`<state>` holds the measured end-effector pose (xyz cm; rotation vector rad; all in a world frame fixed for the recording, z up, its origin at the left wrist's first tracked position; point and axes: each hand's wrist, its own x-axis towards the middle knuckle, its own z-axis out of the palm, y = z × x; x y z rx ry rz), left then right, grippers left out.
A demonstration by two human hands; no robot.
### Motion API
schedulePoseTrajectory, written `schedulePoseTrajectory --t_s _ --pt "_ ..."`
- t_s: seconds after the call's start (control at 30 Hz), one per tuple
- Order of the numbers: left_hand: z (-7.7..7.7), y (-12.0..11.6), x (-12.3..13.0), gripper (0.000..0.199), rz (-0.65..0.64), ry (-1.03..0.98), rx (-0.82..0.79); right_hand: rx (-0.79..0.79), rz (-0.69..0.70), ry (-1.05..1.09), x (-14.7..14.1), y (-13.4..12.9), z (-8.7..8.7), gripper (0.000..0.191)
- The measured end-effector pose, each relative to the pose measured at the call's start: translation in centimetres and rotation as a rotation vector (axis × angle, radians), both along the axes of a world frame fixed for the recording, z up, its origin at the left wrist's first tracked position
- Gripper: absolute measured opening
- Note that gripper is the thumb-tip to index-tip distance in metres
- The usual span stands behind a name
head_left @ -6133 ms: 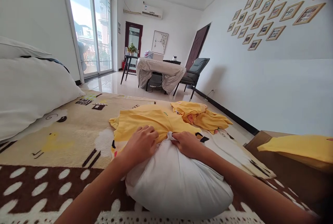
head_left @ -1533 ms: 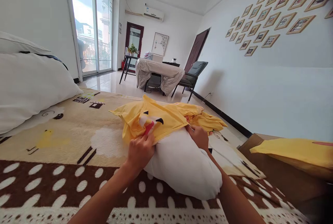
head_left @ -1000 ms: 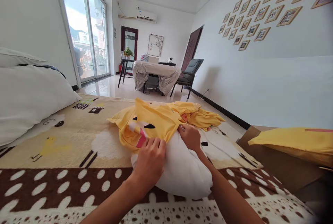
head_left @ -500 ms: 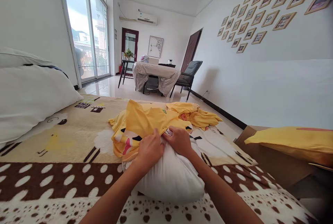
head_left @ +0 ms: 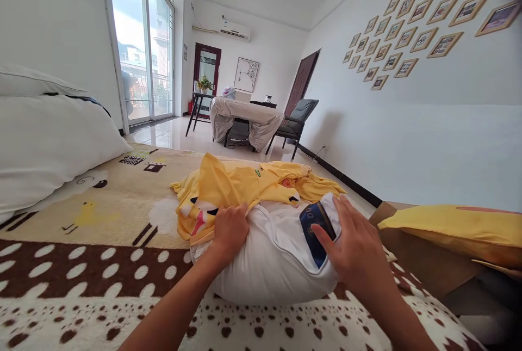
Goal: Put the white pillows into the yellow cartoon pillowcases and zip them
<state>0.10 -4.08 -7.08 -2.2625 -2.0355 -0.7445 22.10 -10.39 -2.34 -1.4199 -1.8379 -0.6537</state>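
Two bare hands at a plump white fabric pillow (head_left: 269,275), which lies on a fleece blanket in beige and brown (head_left: 134,220), toward the near edge and roughly midway across. The left hand (head_left: 231,231) is curled, fingers drawn together at the edge of a loose yellow cloth cover printed with a face (head_left: 232,185); it appears to pinch that edge, though the fingertips are hidden. The right hand (head_left: 354,242) is spread about the pillow's right end, the thumb apart from the other fingers and over a dark blue lettered label (head_left: 315,234); how firmly it presses cannot be told.

Likely faults: if the left hand slackened, the cover's edge could slide off the pillow; a one-sided pull might twist the cover, since its fabric is already bunched. The label's flap could fold under or snag if dragged against cloth. How much pillow lies inside the cover is hidden.

Surroundings: a crumpled yellow cloth (head_left: 322,182) lies just behind, toward the blanket's far right corner, and could tangle with the cover. A large white pillow (head_left: 53,149) occupies the left edge. Beyond the right edge, a brown cardboard box (head_left: 428,264) bears a yellow cushion (head_left: 457,226), near the right elbow's side. Well apart stand a draped table (head_left: 244,109) and a black chair (head_left: 299,119).
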Motion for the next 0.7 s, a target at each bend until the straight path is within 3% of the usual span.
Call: schedulePoseTrajectory --t_s 0.03,0.1,0.17,0.27,0.4,0.53,0.6,0.7 --pt "0.1 0.1 0.1 0.022 0.002 -0.004 0.004 0.119 0.016 -0.067 -0.8 -1.6 -0.7 0.056" --pt "0.2 0.1 0.2 0.022 0.002 -0.01 0.011 0.186 0.125 -0.231 -3.0 -4.0 -2.6 0.053" --pt "0.3 0.0 0.2 0.021 0.007 -0.016 0.016 0.082 0.131 -0.341 -5.4 -4.4 -4.6 0.056" --pt "0.6 -0.3 -0.5 0.02 0.041 -0.025 0.024 -0.15 0.038 -0.319 -7.9 -2.3 -6.2 0.058" --pt "1.7 -0.7 -1.3 0.015 0.101 -0.081 0.073 -0.295 0.232 -0.364 -8.9 1.2 -5.2 0.053" --pt "2.8 -1.7 -0.5 0.011 0.099 -0.097 0.205 -0.293 0.426 -0.478 -10.1 4.2 -3.5 0.026" --pt "2.9 -2.4 0.4 0.012 0.044 -0.051 0.246 -0.238 0.442 -0.475 -11.0 6.0 -3.3 0.022" --pt "2.2 -3.2 1.5 0.015 -0.073 0.002 0.28 -0.147 0.36 -0.357 -11.7 8.4 -3.6 0.029"
